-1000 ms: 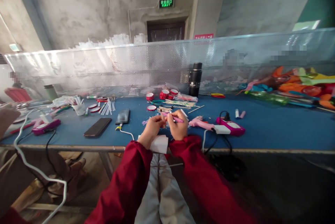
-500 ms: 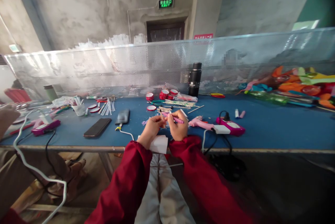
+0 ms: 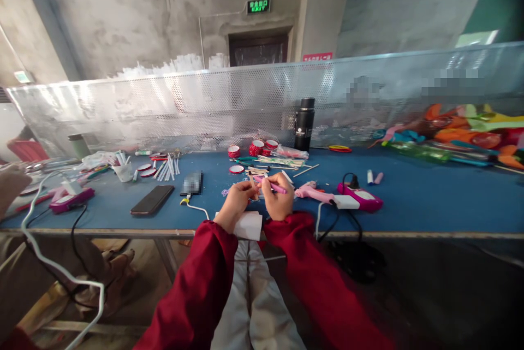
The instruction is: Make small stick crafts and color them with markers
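In the middle of the head view both my hands come close together over the front of the blue table. My left hand (image 3: 236,201) pinches a thin wooden stick (image 3: 251,179) with a dark upper end. A pink-purple marker pen (image 3: 279,188) is gripped in my right hand (image 3: 280,200), its tip end close to the stick; the exact contact is hidden by my fingers. Under my left wrist lies a folded white paper (image 3: 248,225) at the table edge. Beyond my fingers are several loose wooden sticks (image 3: 282,161) and a red-and-white round lid (image 3: 236,169).
A pink glue gun (image 3: 315,194) and a purple power strip (image 3: 367,201) lie right of my hands. To the left are a phone (image 3: 152,200) and a power bank (image 3: 192,182). A black bottle (image 3: 304,125) stands before the perforated metal screen (image 3: 184,104). A co-worker's hand (image 3: 12,183) shows far left.
Almost nothing differs. Both hands keep their hold and place, with at most a tiny shift of the stick and pen; the camera view has moved slightly.
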{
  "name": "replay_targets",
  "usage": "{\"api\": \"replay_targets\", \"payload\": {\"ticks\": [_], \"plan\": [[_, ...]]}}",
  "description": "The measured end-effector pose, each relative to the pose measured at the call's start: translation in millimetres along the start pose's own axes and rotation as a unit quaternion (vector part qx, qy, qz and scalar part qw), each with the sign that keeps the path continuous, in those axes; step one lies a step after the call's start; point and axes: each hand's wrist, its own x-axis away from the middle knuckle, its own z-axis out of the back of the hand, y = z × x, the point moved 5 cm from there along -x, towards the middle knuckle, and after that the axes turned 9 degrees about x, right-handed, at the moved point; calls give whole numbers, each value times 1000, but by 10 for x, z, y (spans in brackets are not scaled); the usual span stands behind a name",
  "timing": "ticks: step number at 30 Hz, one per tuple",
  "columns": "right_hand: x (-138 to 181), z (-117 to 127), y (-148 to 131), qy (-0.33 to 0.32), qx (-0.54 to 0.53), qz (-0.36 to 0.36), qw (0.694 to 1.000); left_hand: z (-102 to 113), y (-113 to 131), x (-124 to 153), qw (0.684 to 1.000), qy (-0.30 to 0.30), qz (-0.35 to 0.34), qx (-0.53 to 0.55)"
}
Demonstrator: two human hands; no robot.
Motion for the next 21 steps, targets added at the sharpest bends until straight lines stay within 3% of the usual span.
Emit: {"api": "replay_targets", "payload": {"ticks": [21], "plan": [[-5, 2, -1, 12, 19, 6, 1000, -1, -25, -19, 1000, -8, -2, 0]]}}
